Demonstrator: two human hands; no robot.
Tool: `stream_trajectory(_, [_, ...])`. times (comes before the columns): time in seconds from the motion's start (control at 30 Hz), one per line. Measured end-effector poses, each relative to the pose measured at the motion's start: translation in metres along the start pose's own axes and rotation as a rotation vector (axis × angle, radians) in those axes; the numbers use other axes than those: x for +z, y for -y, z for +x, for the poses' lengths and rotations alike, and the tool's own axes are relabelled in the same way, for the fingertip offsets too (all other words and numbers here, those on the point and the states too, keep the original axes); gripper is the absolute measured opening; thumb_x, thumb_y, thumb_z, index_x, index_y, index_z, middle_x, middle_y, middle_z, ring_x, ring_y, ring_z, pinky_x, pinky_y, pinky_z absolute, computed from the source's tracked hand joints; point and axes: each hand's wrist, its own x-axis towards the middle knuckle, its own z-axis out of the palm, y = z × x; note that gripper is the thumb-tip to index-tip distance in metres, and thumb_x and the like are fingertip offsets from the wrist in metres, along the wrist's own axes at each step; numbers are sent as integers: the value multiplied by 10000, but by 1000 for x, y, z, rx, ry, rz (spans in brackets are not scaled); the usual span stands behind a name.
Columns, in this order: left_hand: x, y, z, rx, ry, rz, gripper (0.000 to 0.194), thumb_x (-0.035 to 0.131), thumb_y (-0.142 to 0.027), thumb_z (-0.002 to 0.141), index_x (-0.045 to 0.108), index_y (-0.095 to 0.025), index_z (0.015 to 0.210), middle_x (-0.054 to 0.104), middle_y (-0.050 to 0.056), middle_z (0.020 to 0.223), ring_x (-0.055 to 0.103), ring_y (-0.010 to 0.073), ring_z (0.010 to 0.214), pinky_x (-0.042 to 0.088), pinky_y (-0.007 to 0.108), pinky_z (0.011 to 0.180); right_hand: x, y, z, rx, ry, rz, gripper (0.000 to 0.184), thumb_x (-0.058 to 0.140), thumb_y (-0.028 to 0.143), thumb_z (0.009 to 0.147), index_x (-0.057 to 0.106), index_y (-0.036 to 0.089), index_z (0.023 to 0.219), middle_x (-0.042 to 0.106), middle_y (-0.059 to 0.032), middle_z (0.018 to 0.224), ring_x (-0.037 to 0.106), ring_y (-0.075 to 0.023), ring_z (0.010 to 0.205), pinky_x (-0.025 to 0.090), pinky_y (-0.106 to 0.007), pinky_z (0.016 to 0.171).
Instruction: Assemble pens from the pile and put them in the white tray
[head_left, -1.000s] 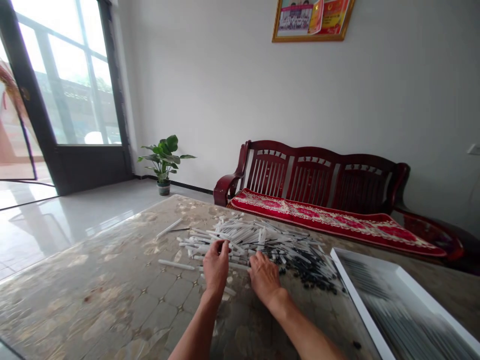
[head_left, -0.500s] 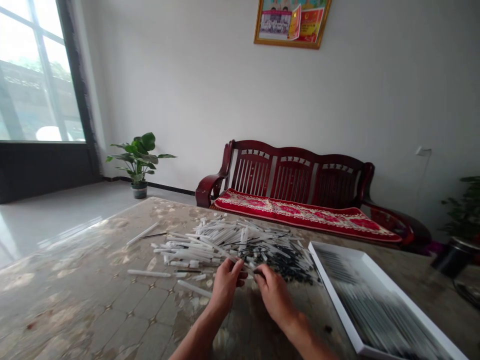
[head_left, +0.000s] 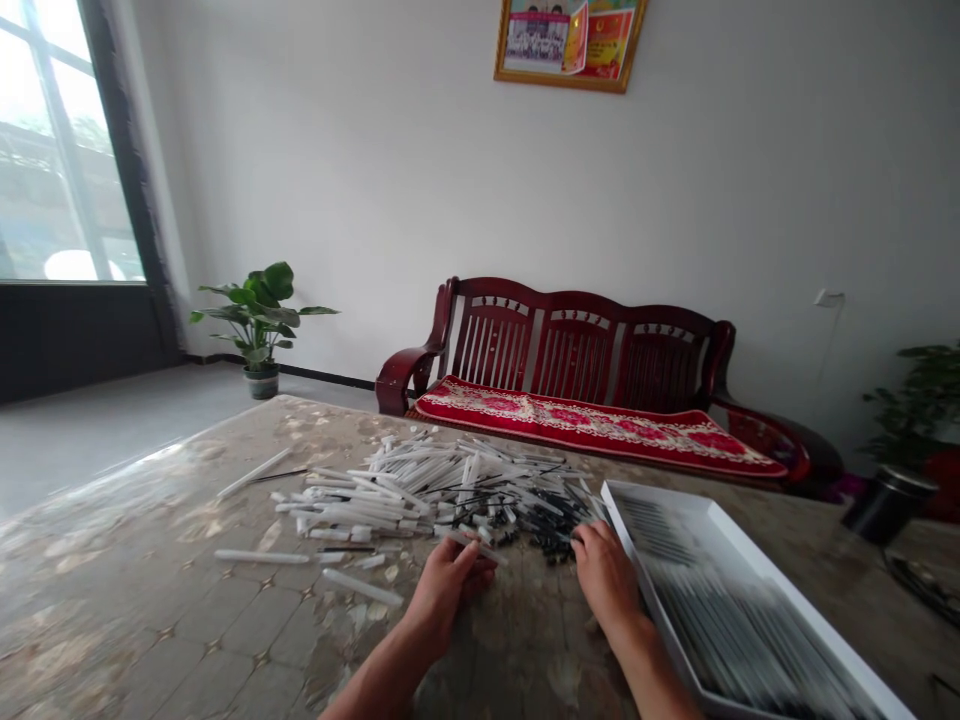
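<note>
Left hand (head_left: 446, 590): fingers curled — pinching a white plastic tube (head_left: 476, 546)
Right hand (head_left: 606, 575): fingers half curled — hold unclear, just beside a white tray (head_left: 780, 590)

The person's left forearm (head_left: 375, 680) and right forearm (head_left: 654, 680) reach forward, bare and well apart; the left grip (head_left: 448, 602) is curled closed, fingers tucked inward, while the right grip (head_left: 606, 575) sits palm down, fingers bent.

Nothing can be read here: the print on the framed poster (head_left: 568, 45) on the wall is too small and blurred.
</note>
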Motion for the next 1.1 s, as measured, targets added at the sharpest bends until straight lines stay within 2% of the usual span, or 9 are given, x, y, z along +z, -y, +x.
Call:
stream_trajectory(0.1, [0, -4, 0, -3, -37, -42, 148, 751, -216, 757, 617, -158, 779, 717, 41, 735, 709, 149, 653, 583, 239, 609, 4, -1, 1, -19, -24, 6, 156, 570, 115, 825, 627, 244, 757, 648, -65, 849, 618, -241, 825, 460, -340, 698])
stream_trajectory(0.27, [1, -9, 0, 3, -107, -116, 99, 618, -142, 866, 586, -149, 772, 714, 51, 718, 712, 142, 620, 597, 238, 592, 3, -4, -3, -2, -54, -39, 129, 538, 127, 862, 592, 231, 807, 639, -84, 880, 615, -256, 830, 454, -353, 691])
stream_trajectory(0.37, [0, -13, 3, 29, -158, -168, 127, 560, -103, 894, 560, -148, 776, 698, 46, 689, 720, 153, 618, 614, 267, 612, 0, 1, -8, -27, -67, 32, 114, 514, 154, 898, 567, 234, 837, 635, -65, 880, 615, -241, 832, 451, -338, 695])
stream_trajectory(0.5, [-3, -18, 6, 50, -204, -219, 122, 568, -94, 889, 540, -148, 784, 687, 46, 683, 726, 170, 614, 628, 297, 618, -5, 15, -13, -83, -56, 166, 103, 519, 166, 913, 551, 234, 842, 625, -38, 871, 612, -212, 841, 447, -308, 709])
stream_trajectory(0.67, [-4, -18, 7, 58, -202, -245, 125, 598, -93, 872, 542, -149, 775, 690, 47, 689, 725, 170, 605, 632, 296, 616, -7, 30, -15, -99, -60, 240, 143, 501, 145, 913, 556, 235, 816, 617, -24, 839, 614, -192, 813, 448, -296, 717])
stream_trajectory(0.93, [-2, -15, 7, 38, -189, -239, 127, 610, -96, 867, 540, -150, 775, 697, 50, 698, 733, 180, 614, 635, 294, 612, -6, 33, -17, -104, -47, 268, 166, 484, 123, 910, 555, 237, 812, 616, -25, 846, 610, -196, 827, 450, -305, 736])
stream_trajectory(1.1, [-3, -17, 8, 34, -227, -242, 128, 569, -91, 891, 520, -155, 790, 691, 46, 688, 731, 167, 617, 636, 282, 614, -7, 33, -17, -93, -33, 277, 162, 487, 113, 906, 555, 233, 820, 613, -24, 853, 608, -195, 832, 451, -307, 739])
